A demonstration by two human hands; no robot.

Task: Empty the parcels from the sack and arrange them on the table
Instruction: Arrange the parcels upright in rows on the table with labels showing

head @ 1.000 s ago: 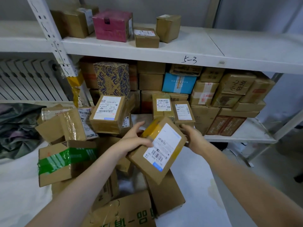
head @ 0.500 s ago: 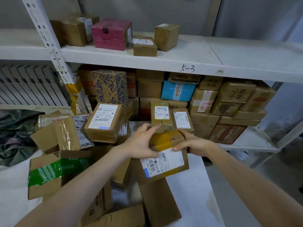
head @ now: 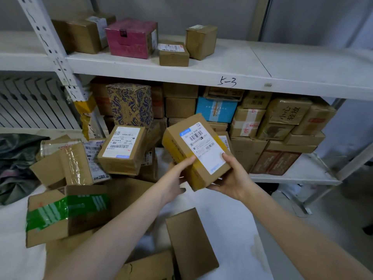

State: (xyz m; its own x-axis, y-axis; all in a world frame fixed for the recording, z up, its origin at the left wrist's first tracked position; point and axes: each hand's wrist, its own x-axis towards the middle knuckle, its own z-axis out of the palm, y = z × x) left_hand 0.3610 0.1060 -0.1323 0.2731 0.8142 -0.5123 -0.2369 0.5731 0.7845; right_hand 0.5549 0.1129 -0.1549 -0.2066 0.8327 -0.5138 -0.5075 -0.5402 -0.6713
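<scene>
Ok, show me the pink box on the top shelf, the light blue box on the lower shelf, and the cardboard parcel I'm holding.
Pink cardboard box (head: pixel 129 42), head view, front face.
Light blue cardboard box (head: pixel 216 110), head view, front face.
Brown cardboard parcel with yellow tape (head: pixel 203 147), head view, white shipping label.

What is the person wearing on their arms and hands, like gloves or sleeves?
Nothing that shows. The left hand and right hand have no gloves, and no rings can be seen. The left forearm and right forearm are bare, with no sleeves, watch or bracelet in view.
</scene>
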